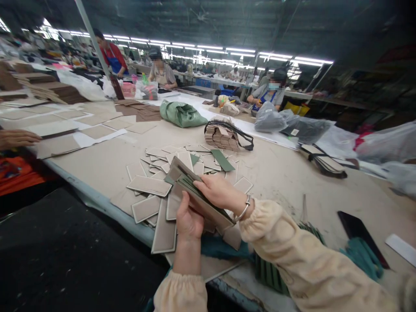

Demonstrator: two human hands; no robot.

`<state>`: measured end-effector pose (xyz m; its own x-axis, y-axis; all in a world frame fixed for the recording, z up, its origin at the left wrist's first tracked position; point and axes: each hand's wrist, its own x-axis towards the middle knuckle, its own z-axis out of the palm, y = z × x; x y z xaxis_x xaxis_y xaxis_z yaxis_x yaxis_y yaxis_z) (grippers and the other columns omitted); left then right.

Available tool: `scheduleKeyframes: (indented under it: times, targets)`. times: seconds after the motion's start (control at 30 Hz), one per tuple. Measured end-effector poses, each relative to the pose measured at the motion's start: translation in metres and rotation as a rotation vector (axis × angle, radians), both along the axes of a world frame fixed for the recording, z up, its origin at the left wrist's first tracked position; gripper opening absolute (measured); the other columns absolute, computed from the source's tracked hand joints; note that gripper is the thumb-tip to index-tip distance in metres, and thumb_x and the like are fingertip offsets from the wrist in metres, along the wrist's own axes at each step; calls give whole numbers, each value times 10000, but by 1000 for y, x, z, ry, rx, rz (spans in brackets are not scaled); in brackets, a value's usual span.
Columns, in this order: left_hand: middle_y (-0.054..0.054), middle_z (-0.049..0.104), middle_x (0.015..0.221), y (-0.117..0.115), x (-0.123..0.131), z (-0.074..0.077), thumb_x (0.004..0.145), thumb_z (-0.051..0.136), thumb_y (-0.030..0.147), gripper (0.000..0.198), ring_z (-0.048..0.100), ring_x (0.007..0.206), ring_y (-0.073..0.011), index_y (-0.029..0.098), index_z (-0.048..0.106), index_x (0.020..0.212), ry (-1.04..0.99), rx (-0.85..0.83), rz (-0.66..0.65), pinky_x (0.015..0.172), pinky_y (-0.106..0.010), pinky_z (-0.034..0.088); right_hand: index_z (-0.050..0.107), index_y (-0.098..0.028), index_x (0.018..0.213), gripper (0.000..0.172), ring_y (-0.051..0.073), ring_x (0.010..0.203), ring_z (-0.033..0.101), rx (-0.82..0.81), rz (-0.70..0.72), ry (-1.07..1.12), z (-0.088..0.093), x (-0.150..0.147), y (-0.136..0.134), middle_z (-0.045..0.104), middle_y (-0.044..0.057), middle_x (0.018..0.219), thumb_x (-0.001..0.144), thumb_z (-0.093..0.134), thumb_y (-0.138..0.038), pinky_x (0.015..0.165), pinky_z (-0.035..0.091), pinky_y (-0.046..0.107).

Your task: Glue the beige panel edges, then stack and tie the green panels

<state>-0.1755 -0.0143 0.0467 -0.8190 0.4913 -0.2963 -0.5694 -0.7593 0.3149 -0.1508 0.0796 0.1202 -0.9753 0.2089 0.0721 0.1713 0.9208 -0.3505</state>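
My left hand (188,219) grips from below a fanned stack of beige and green rectangular pieces (190,186). My right hand (218,190) rests on top of the same stack, fingers pressed on its upper pieces. Many loose beige rectangular pieces (150,185) lie scattered on the table just beyond and left of my hands. One green piece (222,160) lies among them. A bundle of stacked beige pieces with a black strap (227,135) stands further back.
The beige worktable (104,162) has its edge at the left. A green bag (182,113), grey plastic bags (276,120), a black phone (359,229), green pieces (269,275) near my right sleeve. Another person's hand (17,138) at far left. Seated workers behind.
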Motion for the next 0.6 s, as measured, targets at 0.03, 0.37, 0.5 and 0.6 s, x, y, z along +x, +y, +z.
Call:
scheduleKeyframes:
  times: [0.03, 0.37, 0.5, 0.6]
  targets:
    - [-65, 714, 1075, 0, 0, 0, 893, 555, 282, 250, 637, 1067, -175, 168, 684, 1074, 4, -3, -2, 970, -282, 477, 643, -187, 885, 416, 198, 803, 623, -21, 17, -10, 1, 1, 0, 688, 82, 865, 969, 320, -435, 713, 434, 280]
    - [-13, 736, 868, -15, -8, 2, 920, 502, 394, 282, 679, 866, -170, 200, 707, 917, -140, 96, -38, 921, -349, 506, 545, -174, 1318, 634, 234, 1027, 606, -185, -7, -167, -9, 51, 93, 658, 89, 1153, 727, 704, -339, 937, 439, 356]
    - [-46, 727, 891, -18, -8, -1, 911, 484, 472, 367, 665, 891, -184, 188, 703, 992, -93, 154, -41, 911, -355, 503, 503, -193, 1367, 916, 309, 1294, 422, -86, 131, -306, -49, 79, 112, 478, 123, 1416, 514, 832, -251, 1087, 307, 411]
    - [-82, 708, 921, -21, -5, -4, 856, 512, 578, 524, 652, 896, -204, 157, 659, 1133, 25, 230, -140, 885, -364, 511, 467, -181, 1393, 1019, 342, 1364, 308, -41, 203, -281, -68, 87, 113, 404, 144, 1467, 461, 860, -304, 1124, 227, 461]
